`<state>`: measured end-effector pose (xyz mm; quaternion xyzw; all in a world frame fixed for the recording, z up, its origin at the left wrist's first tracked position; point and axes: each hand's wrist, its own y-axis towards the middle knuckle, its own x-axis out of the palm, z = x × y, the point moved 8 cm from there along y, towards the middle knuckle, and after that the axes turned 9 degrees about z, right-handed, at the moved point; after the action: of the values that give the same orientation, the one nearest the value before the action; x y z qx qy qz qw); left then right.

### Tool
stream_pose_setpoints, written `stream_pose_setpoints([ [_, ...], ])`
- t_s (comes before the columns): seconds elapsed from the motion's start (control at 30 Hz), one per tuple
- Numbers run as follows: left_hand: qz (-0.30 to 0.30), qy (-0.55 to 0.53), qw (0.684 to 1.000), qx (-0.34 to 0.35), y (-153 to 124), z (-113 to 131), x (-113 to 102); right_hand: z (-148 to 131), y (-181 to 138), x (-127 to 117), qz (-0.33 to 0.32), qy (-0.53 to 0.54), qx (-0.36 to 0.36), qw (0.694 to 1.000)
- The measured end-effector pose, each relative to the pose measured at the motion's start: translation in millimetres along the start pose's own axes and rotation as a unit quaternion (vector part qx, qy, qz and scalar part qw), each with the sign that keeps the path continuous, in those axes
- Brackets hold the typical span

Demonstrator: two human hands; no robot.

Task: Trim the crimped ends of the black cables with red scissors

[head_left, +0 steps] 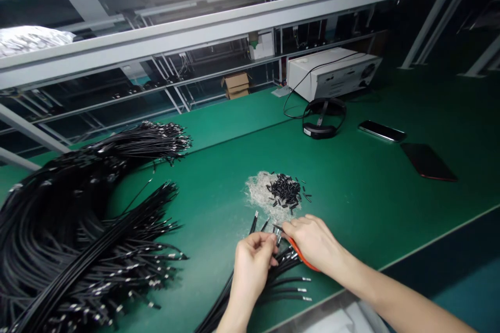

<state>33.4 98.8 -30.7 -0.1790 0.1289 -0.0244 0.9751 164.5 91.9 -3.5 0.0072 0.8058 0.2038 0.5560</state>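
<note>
My left hand [252, 263] is closed in a pinch on a few thin black cables [254, 222] whose metal tips stick up past my fingers. My right hand [314, 242] is closed beside it, fingertips at the same cable ends, with an orange-handled tool [302, 259] under the palm. More black cables [287, 283] lie beneath both hands on the green mat [371, 203]. Just beyond my fingers sits a small heap of short black sleeves [287, 191] on a patch of pale clear bits [260, 192].
A very large bundle of black cables [74, 234] with metal tips fills the left side. At the far right lie a headset [323, 119], a phone [382, 131], a dark flat case [428, 162] and a white machine [332, 73]. The mat's front edge [441, 237] runs near my right arm.
</note>
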Motion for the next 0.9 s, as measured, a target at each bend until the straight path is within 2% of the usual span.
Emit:
stream_pose_setpoints([
  [0.1,-0.017,-0.019,1.000,-0.008,-1,0,0,15,2,-2,0.005,0.125,0.101,0.987],
  [0.17,-0.033,-0.032,0.999,-0.015,-2,1,3,20,2,-1,0.014,0.251,0.172,0.952],
  [0.27,-0.053,-0.024,0.998,-0.015,-5,4,6,12,3,3,0.013,0.415,0.200,0.887],
  [0.33,-0.061,0.012,0.998,0.012,-7,7,3,9,2,2,0.009,0.449,0.205,0.870],
  [0.4,-0.020,0.093,0.993,0.066,-7,13,-14,12,-4,2,-0.006,0.430,0.215,0.877],
  [0.43,0.030,0.152,0.983,0.099,-7,16,-28,15,-9,3,-0.020,0.407,0.218,0.887],
  [0.5,0.163,0.291,0.932,0.141,-9,21,-62,21,-18,6,-0.053,0.344,0.215,0.912],
  [0.53,0.198,0.341,0.908,0.138,-11,19,-74,24,-22,8,-0.068,0.305,0.209,0.926],
  [0.57,0.198,0.372,0.899,0.116,-11,13,-81,26,-25,10,-0.080,0.263,0.203,0.940],
  [0.63,0.156,0.390,0.905,0.065,-10,-3,-84,29,-27,12,-0.086,0.179,0.196,0.960],
  [0.73,0.116,0.370,0.921,0.036,-12,-14,-79,28,-18,2,-0.032,0.097,0.209,0.973],
  [0.8,0.111,0.345,0.931,0.042,-14,-13,-76,22,-6,-4,0.013,0.112,0.223,0.968],
  [0.9,0.091,0.288,0.952,0.047,-16,-13,-74,9,13,6,0.020,0.257,0.236,0.937],
])
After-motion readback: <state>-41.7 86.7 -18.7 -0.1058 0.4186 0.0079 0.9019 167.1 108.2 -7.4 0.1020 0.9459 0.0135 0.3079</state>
